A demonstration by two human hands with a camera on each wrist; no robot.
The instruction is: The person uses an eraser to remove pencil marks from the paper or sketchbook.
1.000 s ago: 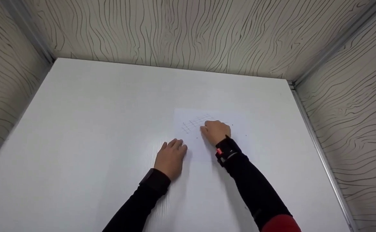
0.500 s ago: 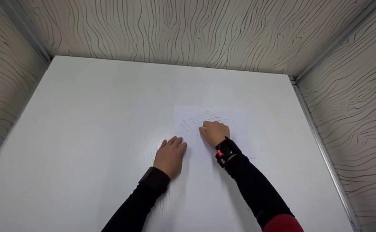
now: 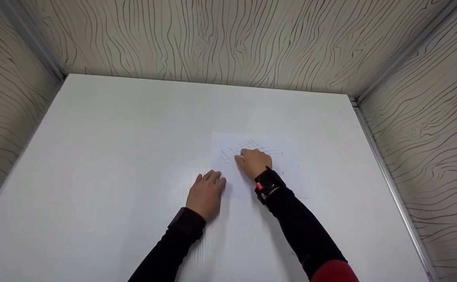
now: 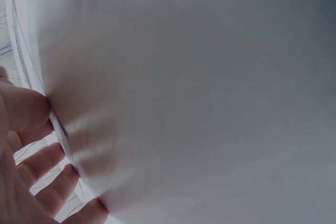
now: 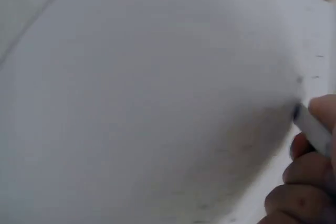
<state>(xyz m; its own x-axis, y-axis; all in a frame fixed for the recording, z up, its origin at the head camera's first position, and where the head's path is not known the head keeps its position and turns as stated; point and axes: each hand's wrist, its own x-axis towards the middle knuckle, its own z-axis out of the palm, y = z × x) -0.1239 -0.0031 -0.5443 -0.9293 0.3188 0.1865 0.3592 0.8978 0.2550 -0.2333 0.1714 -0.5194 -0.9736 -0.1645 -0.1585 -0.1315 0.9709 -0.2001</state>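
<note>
A sheet of white paper [image 3: 295, 184] lies on the white table, bearing a slanted grid of thin dark lines [image 3: 228, 152] and a few small dots. My right hand [image 3: 254, 162] is over the sheet and pinches a pale pen [image 5: 313, 130] between thumb and fingers. In the right wrist view the pen's dark tip is right at the paper; the head view hides the pen behind the hand. At the sheet's lower left, my left hand [image 3: 206, 196] rests with fingers spread and slightly bent, fingertips down on the surface. It holds nothing.
The white table [image 3: 115, 156] spreads out around the paper. Panels with a wood-grain line pattern [image 3: 213, 39] stand behind it and at both sides, with a metal edge strip [image 3: 396, 199] along the right.
My right hand has shifted a little left over the grid, uncovering line ends and a dot on its right and covering a dot on its left. The left hand stays in place.
</note>
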